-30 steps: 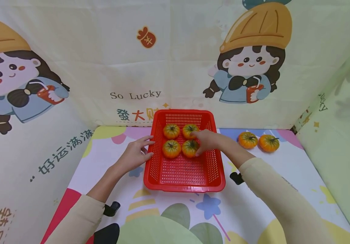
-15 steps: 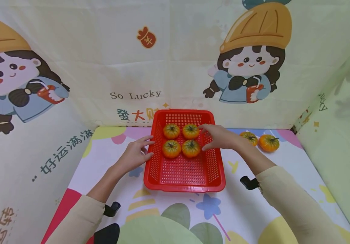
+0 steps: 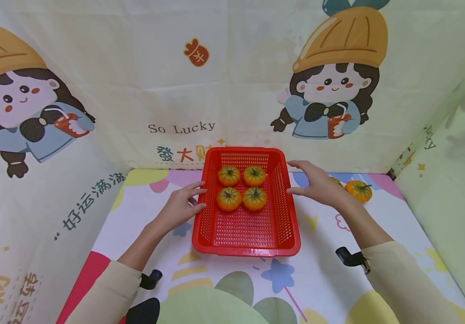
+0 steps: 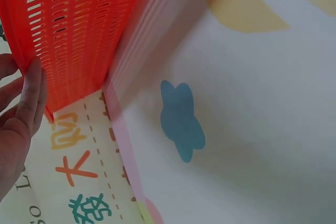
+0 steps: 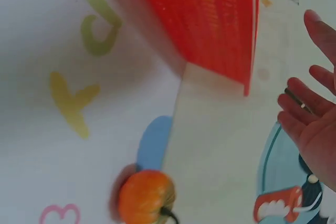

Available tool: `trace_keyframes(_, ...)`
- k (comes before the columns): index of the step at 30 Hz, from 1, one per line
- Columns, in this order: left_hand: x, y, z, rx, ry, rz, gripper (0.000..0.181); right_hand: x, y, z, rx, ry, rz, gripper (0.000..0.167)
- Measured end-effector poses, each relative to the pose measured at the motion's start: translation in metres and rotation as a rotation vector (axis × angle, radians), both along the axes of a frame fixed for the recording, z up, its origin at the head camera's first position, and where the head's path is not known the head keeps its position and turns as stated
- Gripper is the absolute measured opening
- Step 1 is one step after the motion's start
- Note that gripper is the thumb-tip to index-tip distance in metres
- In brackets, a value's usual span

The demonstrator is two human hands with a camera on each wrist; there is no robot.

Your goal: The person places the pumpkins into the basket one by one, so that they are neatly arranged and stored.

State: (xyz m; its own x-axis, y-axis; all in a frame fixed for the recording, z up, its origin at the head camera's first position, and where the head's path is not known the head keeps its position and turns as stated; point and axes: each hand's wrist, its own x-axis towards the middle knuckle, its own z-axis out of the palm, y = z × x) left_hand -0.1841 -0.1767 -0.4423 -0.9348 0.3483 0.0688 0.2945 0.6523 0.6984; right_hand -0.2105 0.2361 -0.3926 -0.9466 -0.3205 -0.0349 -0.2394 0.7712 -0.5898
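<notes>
Red perforated basket (image 3: 244,231), orange-green pumpkins (image 3: 254,200); left hand (image 3: 180,204) loose-fingered at rim (image 3: 246,252), right hand (image 3: 316,183) wide-fingered

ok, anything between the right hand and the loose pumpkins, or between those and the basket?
Nothing visible between the right hand and the loose pumpkins, though the forearm mostly hides one in the head view. Toward the basket, only the hand itself, then the basket's right wall to clear.
</notes>
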Motion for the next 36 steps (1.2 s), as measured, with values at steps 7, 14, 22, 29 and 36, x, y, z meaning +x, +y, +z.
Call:
trace_keyframes(7, 0.001, 0.002, -0.002, 0.033, -0.013, 0.024, 0.051, 0.003, 0.040, -0.018, -0.057, 0.039, -0.089, 0.093)
trace_keyframes(14, 0.004, 0.004, -0.004, 0.047, -0.025, 0.078, 0.050, 0.000, 0.074, -0.040, -0.112, 0.059, -0.171, 0.093)
trace_keyframes(22, 0.005, 0.005, -0.005, 0.075, -0.031, 0.102, 0.049, -0.008, 0.099, -0.060, -0.069, 0.011, -0.255, 0.098)
trace_keyframes(29, 0.004, 0.004, -0.006, 0.095, -0.029, 0.115, 0.048, -0.015, 0.107, -0.070, -0.050, -0.077, -0.280, 0.103)
trace_keyframes(36, 0.005, 0.005, -0.005, 0.107, -0.044, 0.115, 0.048, -0.019, 0.111, -0.078, -0.045, -0.144, -0.337, 0.107)
